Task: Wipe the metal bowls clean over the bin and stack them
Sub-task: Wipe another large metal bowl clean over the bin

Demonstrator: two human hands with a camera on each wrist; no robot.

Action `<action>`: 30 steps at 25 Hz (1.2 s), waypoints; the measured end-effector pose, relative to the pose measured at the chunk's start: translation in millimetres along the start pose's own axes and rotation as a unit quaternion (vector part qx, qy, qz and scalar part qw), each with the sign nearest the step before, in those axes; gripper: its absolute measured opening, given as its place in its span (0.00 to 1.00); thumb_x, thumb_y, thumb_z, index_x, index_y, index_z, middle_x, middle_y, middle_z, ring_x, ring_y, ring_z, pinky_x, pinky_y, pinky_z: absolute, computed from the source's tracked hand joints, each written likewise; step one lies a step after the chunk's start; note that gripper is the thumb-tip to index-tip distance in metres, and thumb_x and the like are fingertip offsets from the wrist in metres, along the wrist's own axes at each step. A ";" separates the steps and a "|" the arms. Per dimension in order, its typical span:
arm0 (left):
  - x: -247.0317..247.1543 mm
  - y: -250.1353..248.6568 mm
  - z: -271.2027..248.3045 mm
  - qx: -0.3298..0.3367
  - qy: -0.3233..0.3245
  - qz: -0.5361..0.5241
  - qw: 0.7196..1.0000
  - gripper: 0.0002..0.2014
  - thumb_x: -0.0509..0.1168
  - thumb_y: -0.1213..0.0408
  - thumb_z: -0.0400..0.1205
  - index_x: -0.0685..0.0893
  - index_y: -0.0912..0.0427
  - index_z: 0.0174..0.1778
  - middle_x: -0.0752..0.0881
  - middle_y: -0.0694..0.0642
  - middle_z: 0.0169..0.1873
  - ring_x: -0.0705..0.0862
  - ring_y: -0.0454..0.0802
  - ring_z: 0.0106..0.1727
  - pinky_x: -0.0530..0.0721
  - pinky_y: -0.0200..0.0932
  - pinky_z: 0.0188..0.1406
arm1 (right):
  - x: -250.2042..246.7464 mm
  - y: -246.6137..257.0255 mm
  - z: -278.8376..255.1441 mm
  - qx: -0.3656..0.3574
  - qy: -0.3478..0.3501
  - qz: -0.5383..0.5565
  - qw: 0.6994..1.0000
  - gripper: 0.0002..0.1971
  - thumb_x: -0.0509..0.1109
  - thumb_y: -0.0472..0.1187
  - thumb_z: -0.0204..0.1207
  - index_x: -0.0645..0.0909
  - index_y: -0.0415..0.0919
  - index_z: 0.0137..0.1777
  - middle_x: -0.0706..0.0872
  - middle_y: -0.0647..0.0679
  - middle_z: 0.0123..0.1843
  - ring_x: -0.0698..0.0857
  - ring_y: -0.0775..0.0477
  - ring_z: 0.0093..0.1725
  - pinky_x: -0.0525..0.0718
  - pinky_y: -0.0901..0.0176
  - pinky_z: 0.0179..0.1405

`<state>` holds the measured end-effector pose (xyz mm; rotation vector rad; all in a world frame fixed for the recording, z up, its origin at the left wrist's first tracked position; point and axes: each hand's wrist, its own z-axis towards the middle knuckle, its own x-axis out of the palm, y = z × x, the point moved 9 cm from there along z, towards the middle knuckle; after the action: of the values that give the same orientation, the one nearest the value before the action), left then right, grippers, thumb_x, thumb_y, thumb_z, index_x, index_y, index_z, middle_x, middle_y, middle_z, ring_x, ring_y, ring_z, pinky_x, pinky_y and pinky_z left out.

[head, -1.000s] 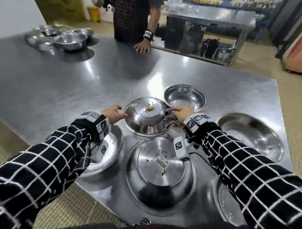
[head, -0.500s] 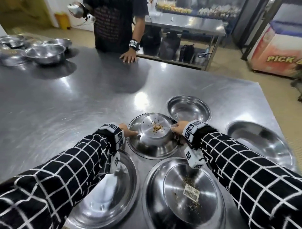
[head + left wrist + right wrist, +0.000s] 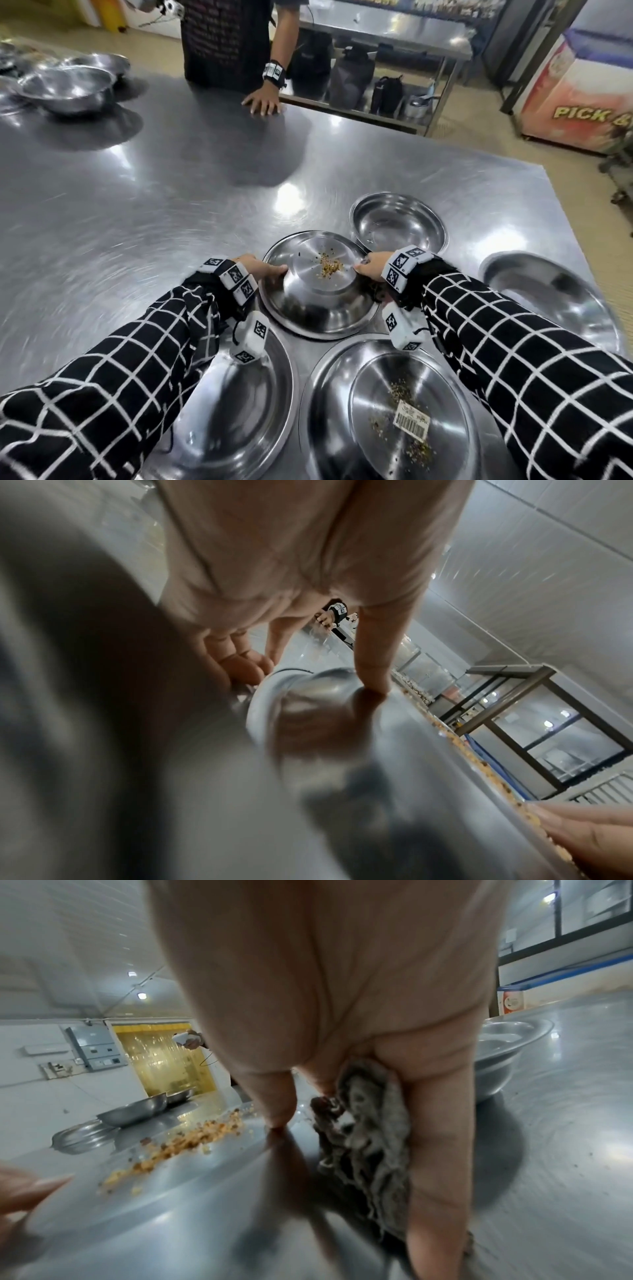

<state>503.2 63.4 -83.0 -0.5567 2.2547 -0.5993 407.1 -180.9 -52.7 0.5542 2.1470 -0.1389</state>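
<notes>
An upturned metal bowl (image 3: 318, 291) sits mid-table with yellow crumbs (image 3: 329, 265) on its flat base. My left hand (image 3: 263, 270) grips its left side, thumb on the dome and fingers curled at the rim; the left wrist view shows that thumb (image 3: 373, 669) pressed on the bowl (image 3: 325, 696). My right hand (image 3: 368, 269) is on the bowl's right side. In the right wrist view it pinches a grey cloth (image 3: 369, 1137) between its fingers, and its thumb touches the bowl (image 3: 171, 1191) beside the crumbs (image 3: 192, 1139). No bin is in view.
A crumbed bowl with a barcode sticker (image 3: 329, 377) lies near me, another bowl (image 3: 239, 394) to its left. An upright small bowl (image 3: 399, 222) and a larger one (image 3: 548, 301) lie to the right. More bowls (image 3: 65, 89) stand far left. Another person's hand (image 3: 263, 102) rests on the table (image 3: 137, 205).
My left hand has closed onto the bowl's rim with its thumb on top. The right hand stays on the other side with the cloth. The head view has shifted.
</notes>
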 end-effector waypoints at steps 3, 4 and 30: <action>-4.0 12.1 11.3 -0.006 -0.002 -0.141 0.990 0.44 0.81 0.38 0.55 0.84 0.66 0.59 0.88 0.64 0.50 0.87 0.59 0.47 0.85 0.47 0.49 | 0.1 4.6 -1.9 -0.008 -0.007 0.009 1.000 0.26 0.51 0.55 0.85 0.76 0.35 0.67 0.82 0.38 0.65 0.81 0.39 0.63 0.75 0.51 0.65; -4.2 9.9 8.5 0.004 0.011 -0.196 0.981 0.39 0.79 0.44 0.64 0.81 0.68 0.63 0.87 0.66 0.53 0.88 0.60 0.46 0.87 0.50 0.48 | -1.5 10.2 -5.5 -0.012 -0.013 0.010 1.000 0.25 0.50 0.53 0.86 0.74 0.33 0.69 0.81 0.37 0.66 0.81 0.38 0.64 0.75 0.52 0.65; 12.5 -126.7 -145.2 0.248 -0.094 -0.354 0.897 0.18 0.69 0.53 0.77 0.76 0.56 0.23 0.77 0.52 0.20 0.75 0.51 0.26 0.72 0.43 0.30 | -64.8 -111.2 -210.5 0.098 -0.403 0.392 0.821 0.21 0.53 0.46 0.85 0.71 0.42 0.75 0.63 0.39 0.77 0.69 0.40 0.72 0.63 0.55 0.73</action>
<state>414.7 -8.2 73.0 -1.1127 1.5755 -1.3647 234.8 -239.9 113.6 1.2048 0.9732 -0.1049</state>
